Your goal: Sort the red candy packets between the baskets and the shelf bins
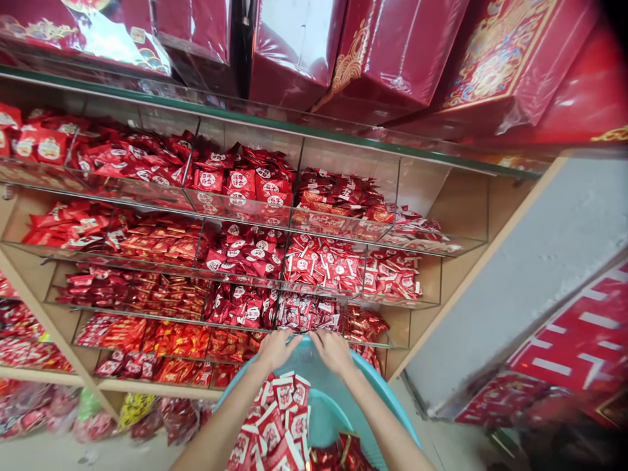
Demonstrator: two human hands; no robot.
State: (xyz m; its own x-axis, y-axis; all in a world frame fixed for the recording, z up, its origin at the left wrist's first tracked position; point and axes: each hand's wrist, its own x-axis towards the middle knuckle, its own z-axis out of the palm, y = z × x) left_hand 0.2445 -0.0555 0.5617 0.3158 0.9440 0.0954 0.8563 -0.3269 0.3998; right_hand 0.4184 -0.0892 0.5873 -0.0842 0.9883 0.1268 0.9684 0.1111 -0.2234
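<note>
A turquoise plastic basin stands low before the shelves, directly below me. At its far rim, my left hand is closed, thumb pointing inward. My right hand is closed on the same rim, a short gap to the right. The fingertips of both are partly hidden. Inside the basin, red-and-white wrapped sweets fill the left side. Dark red shiny packets lie at the bottom middle. Just beyond my hands, a clear-fronted compartment holds dark red and white packets.
Shelves with clear dividers carry many red packets. Large maroon gift boxes sit on the glass shelf above. Bagged goods lie on the floor at left. A grey wall and red printed items are on the right.
</note>
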